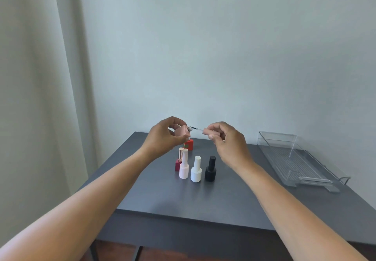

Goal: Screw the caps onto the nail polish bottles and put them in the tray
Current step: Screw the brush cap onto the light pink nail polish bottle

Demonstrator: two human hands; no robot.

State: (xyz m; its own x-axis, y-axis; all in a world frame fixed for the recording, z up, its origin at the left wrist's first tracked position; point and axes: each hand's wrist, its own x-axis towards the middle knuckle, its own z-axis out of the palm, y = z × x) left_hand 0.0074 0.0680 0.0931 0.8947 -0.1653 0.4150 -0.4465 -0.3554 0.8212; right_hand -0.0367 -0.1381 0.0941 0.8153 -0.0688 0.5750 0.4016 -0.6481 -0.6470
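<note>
Left hand (162, 136) grips pink square bottle (182, 132), tilted, neck toward right hand (227, 142). Right hand pinches pink cap (208, 131); brush (196, 128) tip at bottle neck, cap apart from it. Below hands on dark table (183, 199), upright: red bottle (188, 145), maroon bottle (177, 165), tall white bottle (184, 169), short white bottle (196, 171), black bottle (210, 170). Clear tray (276, 134) right of right hand, ribbed floor showing.

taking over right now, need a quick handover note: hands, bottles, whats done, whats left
Left hand grips the pink bottle, neck tipped toward the right.
Right hand pinches its pink cap, brush at the neck, not screwed on.
On the table: black bottle, two white bottles, dark red bottle look capped; red bottle behind looks uncapped.
Tray holds no bottle.
Left: cap these, tray all six.
</note>
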